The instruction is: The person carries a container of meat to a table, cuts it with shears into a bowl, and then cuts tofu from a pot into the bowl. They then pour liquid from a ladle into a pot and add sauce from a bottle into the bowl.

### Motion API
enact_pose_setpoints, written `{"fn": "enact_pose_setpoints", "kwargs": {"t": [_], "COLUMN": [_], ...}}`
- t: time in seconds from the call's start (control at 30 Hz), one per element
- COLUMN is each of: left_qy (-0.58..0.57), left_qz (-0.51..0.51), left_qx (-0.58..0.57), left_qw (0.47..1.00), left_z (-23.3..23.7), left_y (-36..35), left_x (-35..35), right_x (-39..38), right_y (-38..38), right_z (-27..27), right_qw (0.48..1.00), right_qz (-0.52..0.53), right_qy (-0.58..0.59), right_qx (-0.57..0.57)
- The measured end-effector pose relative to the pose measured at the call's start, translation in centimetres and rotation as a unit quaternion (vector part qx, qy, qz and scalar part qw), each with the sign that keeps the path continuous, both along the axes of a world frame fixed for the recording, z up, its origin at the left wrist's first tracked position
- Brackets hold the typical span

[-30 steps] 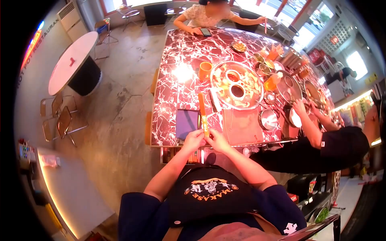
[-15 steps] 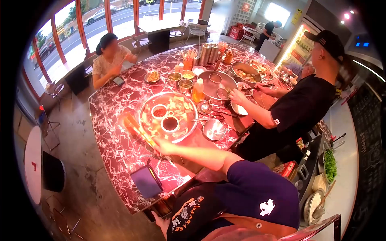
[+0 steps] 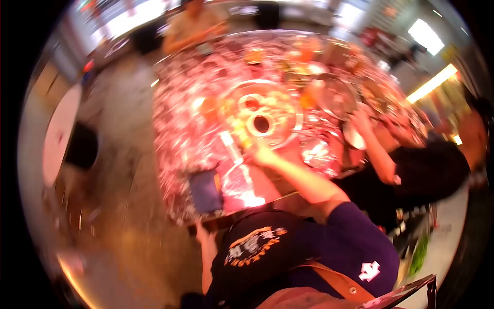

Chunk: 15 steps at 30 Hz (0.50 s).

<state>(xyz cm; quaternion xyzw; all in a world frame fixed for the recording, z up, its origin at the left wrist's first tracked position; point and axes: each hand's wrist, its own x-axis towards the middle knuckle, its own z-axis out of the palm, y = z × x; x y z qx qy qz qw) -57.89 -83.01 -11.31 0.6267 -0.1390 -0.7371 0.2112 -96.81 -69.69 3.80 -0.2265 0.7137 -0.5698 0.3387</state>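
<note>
The picture is smeared by motion. My right hand [image 3: 261, 154] reaches over the red marbled table [image 3: 180, 129] and is closed on the near end of a long orange-yellow stick [image 3: 230, 138]. The stick lies along the near rim of a large round metal tray [image 3: 290, 105] that carries food and two small sauce cups. My left hand [image 3: 198, 227] is low at the table's front edge, just below a dark blue pad [image 3: 205, 191]. Its fingers are too blurred to read.
A co-worker in black [image 3: 422, 175] stands at the right, with hands [image 3: 362, 119] among metal bowls and pans. Another person sits at the table's far side [image 3: 193, 23]. A white round table [image 3: 59, 134] stands on the floor to the left.
The view swung and blurred. My left hand let go of the stick and dropped to the table's edge. My right hand carried the stick out to the big tray.
</note>
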Motion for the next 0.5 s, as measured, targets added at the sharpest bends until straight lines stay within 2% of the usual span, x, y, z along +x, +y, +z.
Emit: {"fn": "enact_pose_setpoints", "kwargs": {"t": [0.03, 0.07, 0.1, 0.17, 0.23, 0.3, 0.33, 0.4, 0.5], "left_qy": [-0.026, -0.030, -0.032, 0.130, 0.136, 0.110, 0.064, 0.056, 0.069], "left_qz": [0.020, 0.042, 0.054, 0.064, 0.081, 0.052, 0.021, 0.013, 0.019], "left_qx": [0.029, 0.002, -0.023, -0.108, -0.097, -0.139, -0.099, -0.107, -0.110], "left_qw": [0.999, 0.999, 0.998, 0.984, 0.983, 0.983, 0.993, 0.993, 0.991], "left_z": [-1.7, -2.3, -2.6, -2.6, 0.0, 1.0, 1.8, 2.7, 3.3], "left_y": [-0.6, -0.8, -0.6, -0.2, 0.4, 0.1, 0.1, 0.1, 0.0], "left_x": [0.4, 0.4, 0.1, 0.1, -0.4, -1.0, -0.6, -0.4, -0.6], "right_x": [-0.9, -2.0, -1.6, -4.6, -9.8, -8.6, -10.5, -14.4, -13.7], "right_y": [-0.6, -1.3, -1.9, -2.9, -4.5, -6.7, -7.8, -11.2, -14.5], "right_z": [1.9, 2.8, 7.7, 8.0, 4.4, 10.8, 9.1, 7.8, 10.7], "right_qw": [0.998, 0.994, 0.980, 0.971, 0.900, 0.873, 0.853, 0.780, 0.824], "right_qz": [-0.009, -0.018, -0.019, 0.001, 0.066, 0.122, 0.153, 0.301, 0.186], "right_qy": [-0.062, 0.104, 0.159, 0.195, 0.352, 0.338, 0.354, 0.350, 0.373], "right_qx": [-0.033, 0.040, 0.117, 0.135, 0.249, 0.329, 0.351, 0.422, 0.384]}}
